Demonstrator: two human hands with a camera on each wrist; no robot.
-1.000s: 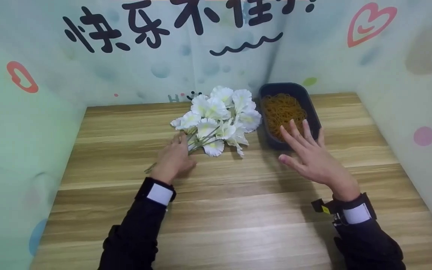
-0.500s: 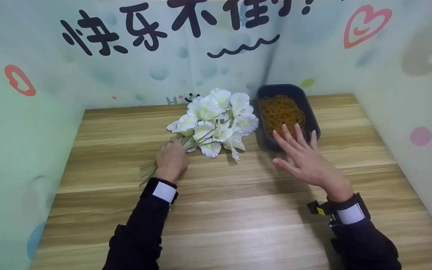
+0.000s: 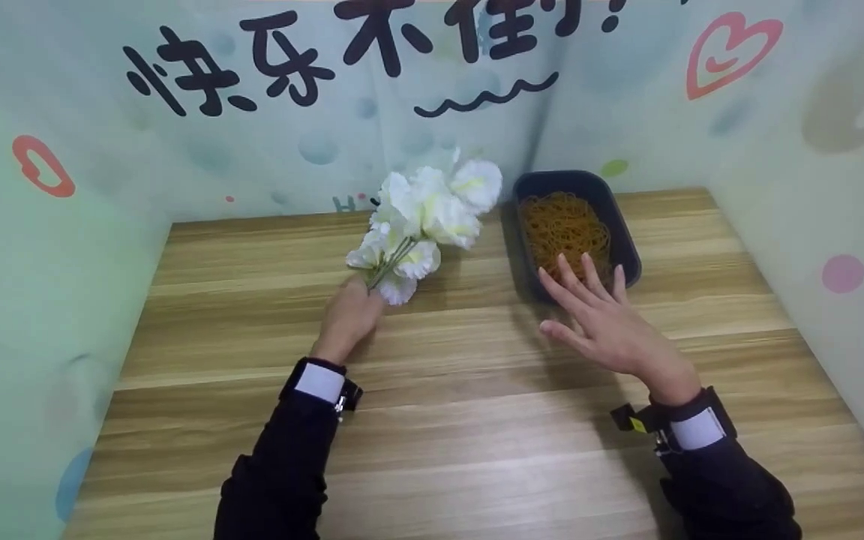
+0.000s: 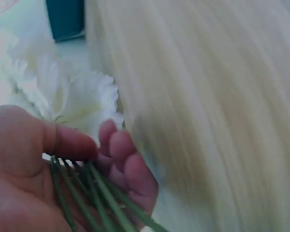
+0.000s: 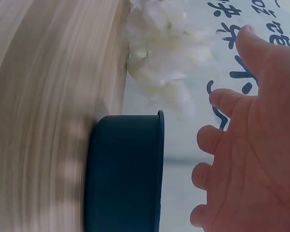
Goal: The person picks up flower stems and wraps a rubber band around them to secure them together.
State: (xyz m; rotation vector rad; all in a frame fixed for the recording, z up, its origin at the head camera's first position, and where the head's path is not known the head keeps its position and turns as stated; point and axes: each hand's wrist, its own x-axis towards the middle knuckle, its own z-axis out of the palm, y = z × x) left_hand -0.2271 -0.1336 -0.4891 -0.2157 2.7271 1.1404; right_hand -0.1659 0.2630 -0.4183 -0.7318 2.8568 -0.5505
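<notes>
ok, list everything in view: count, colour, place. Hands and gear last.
White flowers: one bunch, blooms overlap too much to count, white with yellowish centres, left of the container
Stems: several, green, in the left hand
Container: one, dark blue, far right on the table
Thin loops: many, orange-brown, piled in the container
Table: one, wood-grain tan, under everything
Backdrop: pale green-blue, behind and beside the table; printed lettering, hearts, spots
Sleeves: two, black, on the arms
Wrist straps: two, black with white patches, one per wrist
Left hand: one, gripping the stems
Right hand: one, fingers spread, by the container's near end
</notes>
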